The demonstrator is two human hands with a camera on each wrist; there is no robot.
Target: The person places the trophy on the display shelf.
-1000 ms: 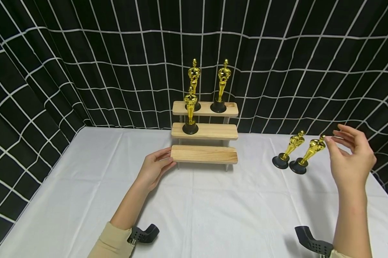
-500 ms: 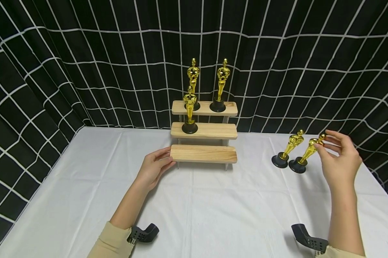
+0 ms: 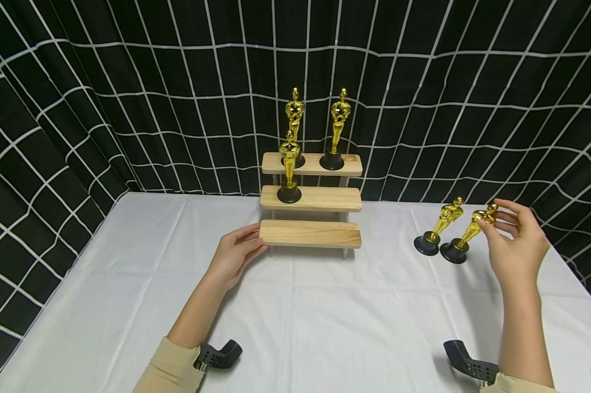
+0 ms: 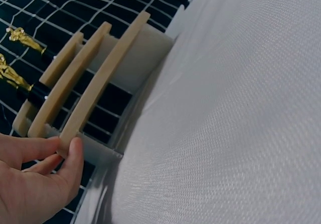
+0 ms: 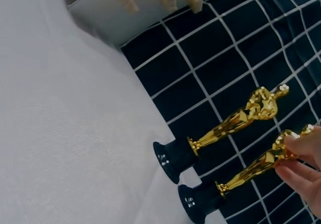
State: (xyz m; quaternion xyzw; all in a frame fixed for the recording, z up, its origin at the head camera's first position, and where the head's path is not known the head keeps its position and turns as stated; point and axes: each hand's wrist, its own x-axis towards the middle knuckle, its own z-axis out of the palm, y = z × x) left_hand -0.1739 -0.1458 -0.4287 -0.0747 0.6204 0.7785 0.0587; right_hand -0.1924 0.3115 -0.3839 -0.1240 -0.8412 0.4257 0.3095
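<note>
My left hand (image 3: 234, 255) pinches the left end of the lowest wooden step of a three-tier display stand (image 3: 310, 234), thumb and fingertips around the board's edge. At the right, my right hand (image 3: 517, 245) pinches the upper body of a gold trophy statuette (image 3: 472, 229) on a round black base. That statuette stands upright on the white cloth, beside a second gold statuette (image 3: 440, 224) of the same kind. The right wrist view shows the thumb and fingers at the chest of the held statuette (image 5: 256, 169), partly hiding its head.
Two statuettes stand on the top step, one at the left (image 3: 295, 112) and one at the right (image 3: 339, 125). Another statuette (image 3: 289, 164) occupies the left of the middle step. A black curtain (image 3: 202, 109) with white grid lines hangs behind the white-covered table (image 3: 324, 327).
My right hand has moved left, from beside the nearer statuette's head onto its upper body, and its fingers have closed there. The left hand and stand have stayed put.
</note>
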